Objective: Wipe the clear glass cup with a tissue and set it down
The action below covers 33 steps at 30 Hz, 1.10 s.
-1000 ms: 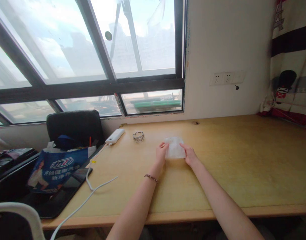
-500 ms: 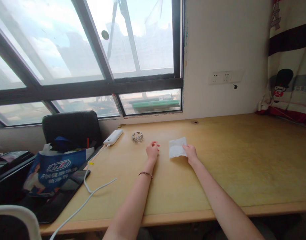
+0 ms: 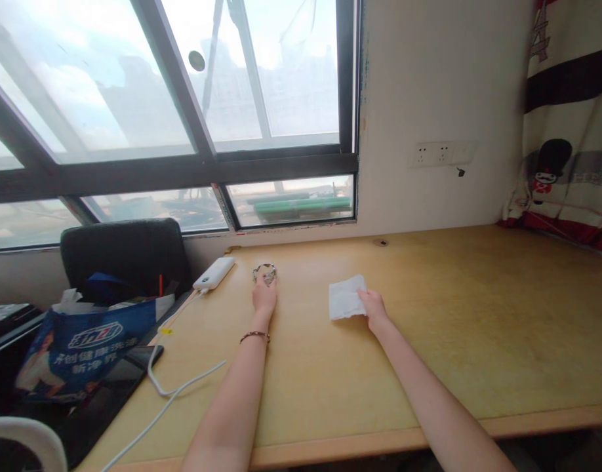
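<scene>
A silvery, openwork ring-shaped object (image 3: 265,267) rests on the wooden table near its back left. My left hand (image 3: 265,295) is at its near side, fingers apart and overlapping its front edge; no firm grip shows. Between the thumb and fingers of my right hand (image 3: 373,309) is a thin white sheet (image 3: 346,298), pinched at its right edge. The sheet's far side extends leftward just above or on the table; which one, I cannot tell.
Left of the ring-shaped object lies a white power bank (image 3: 215,274) with a white cable (image 3: 185,387) running to the front. A blue bag (image 3: 92,344) and black chair (image 3: 128,255) stand beyond the left edge of the table (image 3: 458,314). Window and wall are behind.
My left hand has moved left and forward to the ring-shaped object. My right hand still holds the white sheet, which now looks flatter. The view has shifted slightly.
</scene>
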{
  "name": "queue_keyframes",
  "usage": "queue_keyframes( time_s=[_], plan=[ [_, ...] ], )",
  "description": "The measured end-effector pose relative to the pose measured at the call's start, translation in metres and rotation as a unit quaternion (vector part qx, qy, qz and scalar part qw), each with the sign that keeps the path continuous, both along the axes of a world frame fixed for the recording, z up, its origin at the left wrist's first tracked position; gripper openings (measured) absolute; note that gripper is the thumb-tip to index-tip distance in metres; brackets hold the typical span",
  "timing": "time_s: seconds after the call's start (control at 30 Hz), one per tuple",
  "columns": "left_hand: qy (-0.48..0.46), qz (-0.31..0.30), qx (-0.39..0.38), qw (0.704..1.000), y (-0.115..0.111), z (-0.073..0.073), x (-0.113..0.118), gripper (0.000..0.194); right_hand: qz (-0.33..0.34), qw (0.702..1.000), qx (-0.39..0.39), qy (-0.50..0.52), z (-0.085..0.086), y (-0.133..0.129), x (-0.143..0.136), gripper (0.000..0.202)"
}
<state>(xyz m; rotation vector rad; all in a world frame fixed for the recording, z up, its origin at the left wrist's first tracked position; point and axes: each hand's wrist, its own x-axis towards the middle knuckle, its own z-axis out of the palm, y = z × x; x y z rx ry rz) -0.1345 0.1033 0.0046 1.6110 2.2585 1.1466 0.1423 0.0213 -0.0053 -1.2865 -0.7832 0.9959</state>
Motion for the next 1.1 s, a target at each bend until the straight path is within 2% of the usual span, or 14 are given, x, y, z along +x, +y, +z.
queue_keyframes(
  time_s=[0.2,0.33,0.4,0.5,0.6,0.7,0.8,0.9,0.97,1.03,1.1],
  plan=[
    [-0.002,0.0,0.009,1.0,-0.009,0.002,0.003,0.029,0.009,1.0,-0.002,0.008,0.0,0.0,0.001,0.021],
    [-0.011,-0.072,0.055,0.996,-0.02,0.008,0.017,0.027,-0.005,0.999,-0.008,0.044,-0.004,0.004,0.002,0.025],
    [-0.025,-0.119,0.087,0.989,-0.028,0.012,0.034,0.026,-0.002,0.998,-0.003,0.07,-0.005,0.006,0.003,0.028],
    [-0.064,-0.209,0.131,0.967,-0.044,0.016,0.072,0.023,0.013,0.993,0.02,0.119,-0.005,0.008,0.002,0.034],
    [-0.087,-0.302,0.137,0.939,-0.062,0.015,0.113,0.019,0.035,0.986,0.06,0.151,0.002,0.007,-0.001,0.038],
    [-0.094,-0.36,0.144,0.917,-0.08,0.013,0.141,0.016,0.045,0.984,0.095,0.143,0.011,0.003,-0.004,0.042],
    [-0.081,-0.368,0.141,0.915,-0.092,0.014,0.149,0.013,0.067,0.98,0.134,0.133,0.019,-0.002,-0.007,0.045],
    [-0.039,-0.362,0.138,0.921,-0.097,0.015,0.147,0.016,0.113,0.973,0.175,0.104,0.023,-0.006,-0.008,0.043],
    [-0.025,-0.366,0.141,0.92,-0.099,0.015,0.146,0.019,0.113,0.973,0.189,0.068,0.021,-0.007,-0.009,0.041],
    [-0.057,-0.372,0.14,0.916,-0.1,0.014,0.146,0.028,0.091,0.977,0.191,0.038,0.018,-0.005,-0.008,0.04],
    [-0.141,-0.367,0.127,0.911,-0.099,0.014,0.148,0.041,0.068,0.98,0.184,0.012,0.013,-0.001,-0.007,0.042]
  ],
)
